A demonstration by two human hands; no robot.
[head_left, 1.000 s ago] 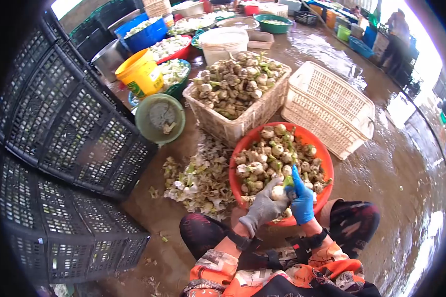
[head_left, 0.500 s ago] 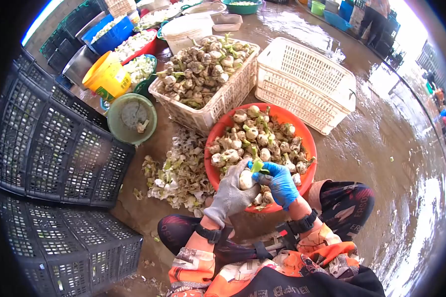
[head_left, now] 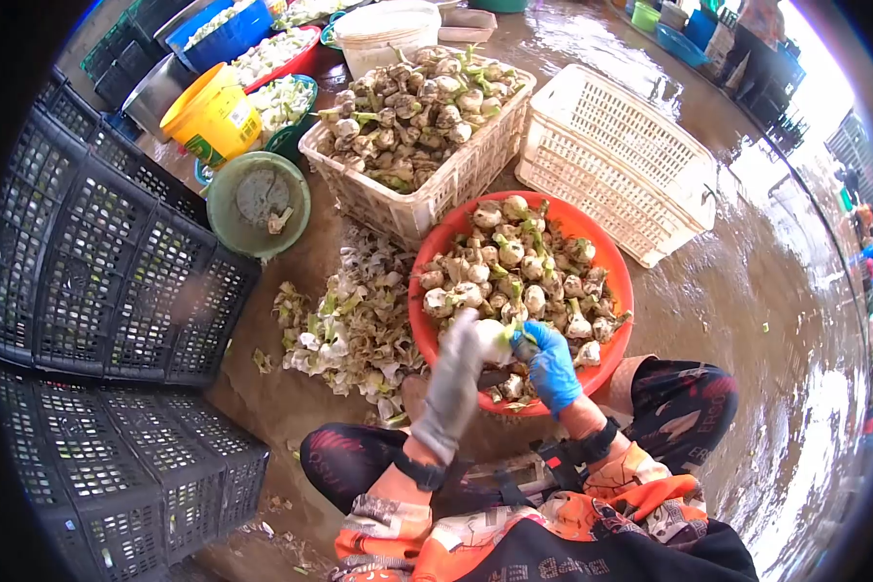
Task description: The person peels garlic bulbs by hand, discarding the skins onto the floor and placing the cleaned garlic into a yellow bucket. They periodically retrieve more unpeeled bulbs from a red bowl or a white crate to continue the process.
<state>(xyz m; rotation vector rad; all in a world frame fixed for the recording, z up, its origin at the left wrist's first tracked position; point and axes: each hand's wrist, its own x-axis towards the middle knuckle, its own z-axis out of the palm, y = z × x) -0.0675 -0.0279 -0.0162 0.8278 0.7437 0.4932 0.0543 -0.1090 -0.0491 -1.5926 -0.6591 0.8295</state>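
Head view: pale bulb (head_left: 492, 338) between left hand (head_left: 450, 380) and right hand (head_left: 550, 369).

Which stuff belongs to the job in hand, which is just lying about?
Likely in use:
left hand, grey-gloved
right hand, blue-gloved
pale bulb between them
red basin of bulbs
crate heaped with bulbs
scrap heap

Likely just around:
yellow bucket
green bowl
black crates
white crate, no bulbs visible

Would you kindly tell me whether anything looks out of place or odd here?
A loose heap of peelings lies directly on the floor beside the red basin, uncontained. The left hand wears a grey glove, the right hand a blue glove: a mismatched pair.
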